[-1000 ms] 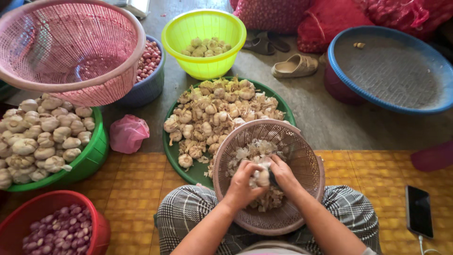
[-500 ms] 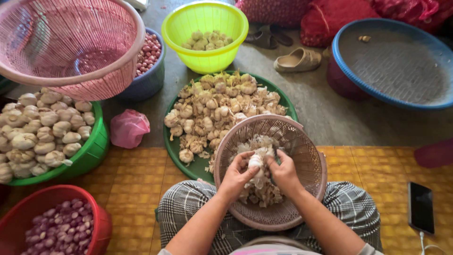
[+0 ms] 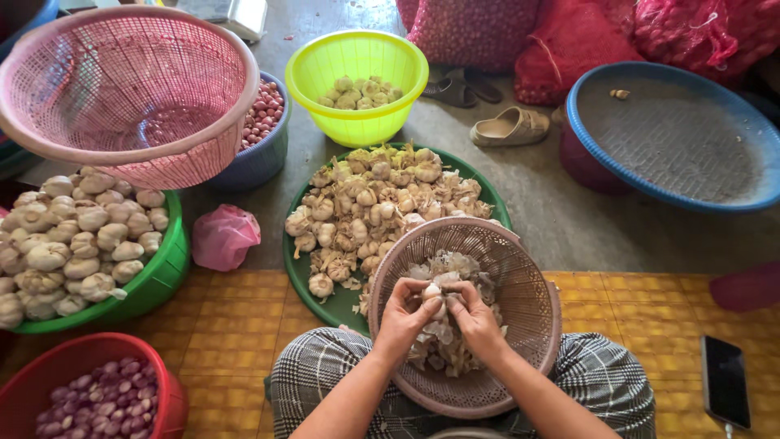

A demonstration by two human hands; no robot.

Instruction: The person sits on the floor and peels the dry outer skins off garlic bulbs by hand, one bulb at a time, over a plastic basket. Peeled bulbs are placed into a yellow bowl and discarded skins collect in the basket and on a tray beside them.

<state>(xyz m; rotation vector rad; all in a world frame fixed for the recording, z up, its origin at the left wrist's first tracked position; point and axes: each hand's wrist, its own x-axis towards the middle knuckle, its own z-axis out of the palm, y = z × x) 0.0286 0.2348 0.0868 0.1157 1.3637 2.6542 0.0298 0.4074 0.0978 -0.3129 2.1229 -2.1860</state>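
Both hands peel 1 garlic bulb over a lap basket.

The left hand [image 3: 404,311] and right hand [image 3: 475,313] are closed together on the garlic bulb [image 3: 432,294], fingers pinching it from both sides just above the brown basket [image 3: 536,301], which holds loose papery skins. Judging by the piles, much is left: the green tray [image 3: 500,213] beyond the basket is heaped with rough bulbs, and the green bowl [image 3: 158,280] at the mat's left edge is full of whole bulbs. The yellow bowl [image 3: 357,61] holds only a small batch of cleaned pieces. The red bowl [image 3: 49,366] at the near left corner holds small purple cloves; the pink basket [image 3: 122,146] and blue sieve [image 3: 674,138] look nearly bare.
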